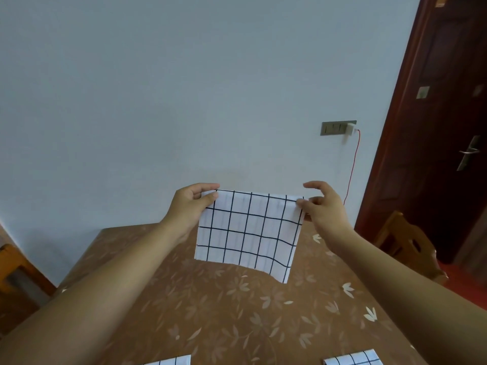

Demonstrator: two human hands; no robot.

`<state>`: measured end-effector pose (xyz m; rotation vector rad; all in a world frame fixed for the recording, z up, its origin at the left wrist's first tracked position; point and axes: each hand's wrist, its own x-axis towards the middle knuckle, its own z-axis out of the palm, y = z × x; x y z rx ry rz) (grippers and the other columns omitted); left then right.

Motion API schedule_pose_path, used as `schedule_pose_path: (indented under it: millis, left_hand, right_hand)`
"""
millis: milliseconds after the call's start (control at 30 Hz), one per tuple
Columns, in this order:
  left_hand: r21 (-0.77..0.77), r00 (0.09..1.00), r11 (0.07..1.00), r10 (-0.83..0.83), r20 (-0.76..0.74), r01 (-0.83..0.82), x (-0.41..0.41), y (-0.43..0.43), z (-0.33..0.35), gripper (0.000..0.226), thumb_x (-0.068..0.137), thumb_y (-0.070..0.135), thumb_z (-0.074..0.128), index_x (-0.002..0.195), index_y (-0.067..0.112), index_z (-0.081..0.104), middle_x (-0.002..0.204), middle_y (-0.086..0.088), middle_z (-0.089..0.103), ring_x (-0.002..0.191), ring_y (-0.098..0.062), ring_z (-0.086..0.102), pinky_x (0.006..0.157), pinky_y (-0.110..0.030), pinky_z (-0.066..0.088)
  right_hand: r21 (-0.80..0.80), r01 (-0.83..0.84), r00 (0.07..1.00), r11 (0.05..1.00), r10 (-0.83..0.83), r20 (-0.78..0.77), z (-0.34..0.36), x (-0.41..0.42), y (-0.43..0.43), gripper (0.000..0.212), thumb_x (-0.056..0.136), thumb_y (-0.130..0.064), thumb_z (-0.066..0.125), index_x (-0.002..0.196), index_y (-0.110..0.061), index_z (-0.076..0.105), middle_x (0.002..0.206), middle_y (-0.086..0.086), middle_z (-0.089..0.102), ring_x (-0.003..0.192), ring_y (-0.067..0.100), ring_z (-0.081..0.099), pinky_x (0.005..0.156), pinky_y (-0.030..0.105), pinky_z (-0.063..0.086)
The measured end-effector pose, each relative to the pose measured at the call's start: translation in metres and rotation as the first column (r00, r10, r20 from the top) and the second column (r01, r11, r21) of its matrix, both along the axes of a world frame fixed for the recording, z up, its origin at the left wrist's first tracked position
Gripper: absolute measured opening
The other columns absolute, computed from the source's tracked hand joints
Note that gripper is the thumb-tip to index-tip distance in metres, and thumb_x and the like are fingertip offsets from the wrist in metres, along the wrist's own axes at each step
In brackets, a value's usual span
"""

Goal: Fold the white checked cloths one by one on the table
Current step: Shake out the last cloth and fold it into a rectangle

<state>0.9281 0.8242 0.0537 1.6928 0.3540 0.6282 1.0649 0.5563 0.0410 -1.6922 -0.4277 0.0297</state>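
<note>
White cotton crossed with thin dark lines hangs in the air above the far half of the table, held up by its two top corners. On the left, the left hand (190,204) is closed on the upper left corner of this white checked cloth (249,230), thumb in front and fingers curled behind. The cloth drops down from there in a flat sheet, its lower edge clear of the table and sagging to a point at the lower right. On the right, the right hand (323,204) pinches the upper right corner between thumb and a fingertip, the other fingers spread loosely above it. Both bare forearms reach in from the near edge.

Under the cloth, the table (224,312) wears a brown covering printed with pale leaves and flowers. At its near edge lie two more checked pieces, each cut off by the frame: one cloth at near left (171,360) and one at near right (354,359), well apart from each other.

A wooden stool (13,262) shows at the far left by the wall. The wall (184,88) is plain pale blue-grey. Right of centre a switch plate (334,127) carries a white charger (350,129), with a red cable (353,164) trailing down. Further right stands a dark brown door (442,127) with a metal handle (469,152), and a wooden chair (411,243) sits beside the table's far right corner.
</note>
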Motion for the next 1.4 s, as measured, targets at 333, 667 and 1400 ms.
schedule_pose_path:
  millis: [333, 667, 1400]
  left_hand:
    - [-0.070, 0.999, 0.997, 0.027, 0.031, -0.025, 0.001, -0.013, -0.001, 0.015, 0.094, 0.011, 0.070, 0.103, 0.022, 0.077, 0.096, -0.002, 0.076, 0.079, -0.010, 0.073, 0.065, -0.024, 0.058]
    - [0.170, 0.999, 0.985, 0.016, -0.034, -0.010, 0.011, -0.035, -0.007, 0.011, 0.091, 0.014, 0.074, 0.098, 0.022, 0.075, 0.098, -0.004, 0.076, 0.096, -0.029, 0.073, 0.092, -0.048, 0.059]
    - [0.288, 0.989, 0.955, 0.105, -0.105, -0.071, 0.050, -0.175, 0.015, 0.013, 0.100, 0.031, 0.062, 0.096, 0.022, 0.070, 0.098, -0.025, 0.070, 0.081, -0.029, 0.066, 0.082, -0.048, 0.056]
  right_hand:
    - [-0.023, -0.086, 0.996, 0.996, 0.086, -0.007, -0.002, 0.004, -0.007, 0.020, 0.094, -0.015, 0.075, 0.112, -0.025, 0.072, 0.079, 0.002, 0.054, 0.072, 0.016, 0.054, 0.069, 0.025, 0.050]
    - [-0.238, 0.065, 0.990, 0.969, -0.032, 0.139, -0.008, 0.017, -0.042, 0.016, 0.094, -0.006, 0.072, 0.106, -0.015, 0.076, 0.068, -0.005, 0.054, 0.041, 0.000, 0.045, 0.043, 0.014, 0.037]
    - [0.121, -0.166, 0.981, 0.979, 0.177, -0.084, 0.021, 0.063, -0.178, 0.020, 0.105, -0.016, 0.061, 0.087, -0.009, 0.066, 0.064, -0.010, 0.068, 0.059, 0.005, 0.068, 0.059, 0.020, 0.057]
